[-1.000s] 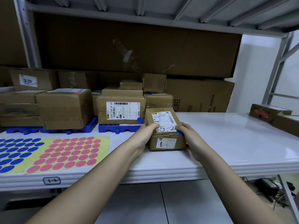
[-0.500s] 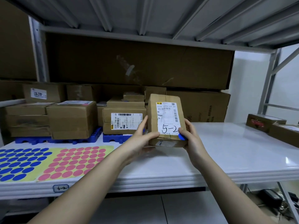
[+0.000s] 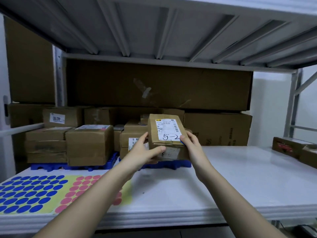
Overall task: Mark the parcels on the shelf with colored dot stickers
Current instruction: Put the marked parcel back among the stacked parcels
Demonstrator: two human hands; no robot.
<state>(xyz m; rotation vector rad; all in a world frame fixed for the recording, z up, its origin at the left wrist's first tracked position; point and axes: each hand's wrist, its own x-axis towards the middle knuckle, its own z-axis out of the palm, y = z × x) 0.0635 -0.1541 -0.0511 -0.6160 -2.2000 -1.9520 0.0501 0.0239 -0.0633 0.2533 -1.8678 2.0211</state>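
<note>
A small brown parcel (image 3: pixel 160 131) with a white label marked "5-2" hangs above the white shelf (image 3: pixel 231 177), in front of the stacked parcels. My left hand (image 3: pixel 144 152) grips its lower left corner, thumb across the front edge. My right hand (image 3: pixel 190 143) holds its right side, thumb on the label's lower right corner, where a sliver of a blue dot sticker (image 3: pixel 182 143) shows. A sheet of blue dot stickers (image 3: pixel 29 193) and a sheet of pink dot stickers (image 3: pixel 80 188) lie flat at the shelf's front left; my left forearm covers part of the pink one.
Brown parcels (image 3: pixel 89 145) stand on blue plastic pallets (image 3: pixel 75 166) at the back left. Large cartons (image 3: pixel 217 129) fill the back of the shelf. More parcels (image 3: pixel 291 148) sit at the far right. The upper shelf's underside (image 3: pixel 154 31) hangs overhead.
Both hands lifted the parcel off the shelf and carried it up and back toward the stack. Its labelled face tilted toward me, then leaned back a little.
</note>
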